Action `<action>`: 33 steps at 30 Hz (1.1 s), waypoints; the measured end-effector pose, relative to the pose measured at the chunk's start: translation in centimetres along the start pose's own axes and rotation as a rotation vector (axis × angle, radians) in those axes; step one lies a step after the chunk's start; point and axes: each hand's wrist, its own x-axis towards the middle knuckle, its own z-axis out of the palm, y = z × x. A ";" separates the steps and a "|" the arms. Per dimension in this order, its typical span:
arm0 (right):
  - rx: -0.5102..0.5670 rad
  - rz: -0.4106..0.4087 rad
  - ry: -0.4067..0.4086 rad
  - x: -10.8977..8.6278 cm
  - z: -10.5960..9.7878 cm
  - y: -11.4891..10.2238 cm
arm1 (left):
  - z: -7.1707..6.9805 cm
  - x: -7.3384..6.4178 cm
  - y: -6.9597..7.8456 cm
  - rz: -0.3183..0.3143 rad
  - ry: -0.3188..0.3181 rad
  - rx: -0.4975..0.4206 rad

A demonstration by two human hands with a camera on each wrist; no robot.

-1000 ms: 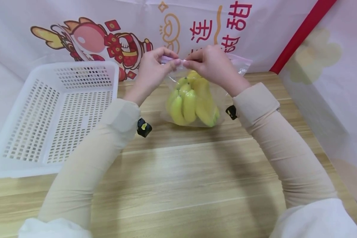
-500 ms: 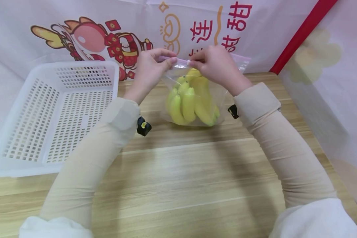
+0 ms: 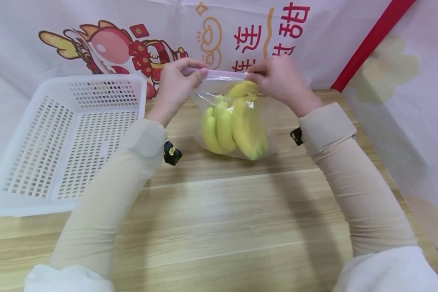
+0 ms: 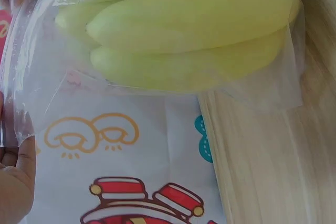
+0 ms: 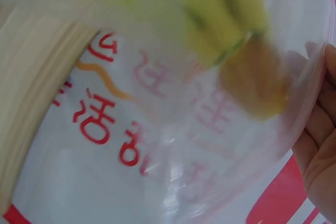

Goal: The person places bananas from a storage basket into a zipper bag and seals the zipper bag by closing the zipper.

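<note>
A clear zip bag [image 3: 213, 86] with a pink strip along its top edge stands at the back of the table. Inside are several yellow bananas [image 3: 224, 125], plus an orange-yellow lump [image 5: 254, 80] beside them in the right wrist view. My left hand [image 3: 177, 86] pinches the left part of the strip between thumb and fingers. Farther right along the same edge, my right hand [image 3: 281, 81] pinches the strip by a small white slider [image 3: 246, 74]. A taut stretch of strip runs between the hands. The bag's bottom is close over the wooden table.
A white perforated plastic basket [image 3: 143, 101] stands left of my left forearm. Behind the bag hangs a white printed cloth [image 3: 222, 24] with red characters. Black wrist-worn pieces jut below the left cuff [image 3: 172, 154] and the right cuff [image 3: 315, 127].
My right hand has slid right along the pink strip with the white slider. My left hand has shifted slightly left, so the hands are farther apart. The bananas have turned a little.
</note>
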 end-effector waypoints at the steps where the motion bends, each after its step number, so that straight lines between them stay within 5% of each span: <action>1: 0.007 0.004 0.006 0.0 0.0 0.3 | -0.1 0.0 -0.1 -0.012 0.000 -0.002; 15: -0.012 -0.015 0.016 -0.4 0.2 1.7 | 0.3 -0.2 -0.4 -0.042 -0.057 -0.005; 33: 0.012 -0.040 -0.009 -0.4 0.0 2.1 | 0.3 -0.2 -0.6 -0.067 -0.041 0.032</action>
